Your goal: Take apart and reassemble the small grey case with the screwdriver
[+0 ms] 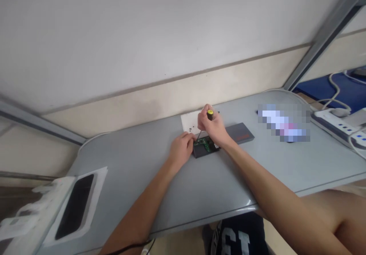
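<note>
Beside left hand (180, 148): circuit board (204, 143).

Reaching forward with both bare forearms (154, 199), holding the left hand (180, 148) low with fingers (187, 136) bent and together, and curling the right hand (214, 128) into a closed grip beside it.

One left hand (180, 147), one right hand (214, 127), one screwdriver (210, 114), one open casing (203, 152) and one grey cover (243, 131) at one table (128, 163). Beyond, one white sheet (187, 121) bears several specks (190, 129), too small to count.
</note>
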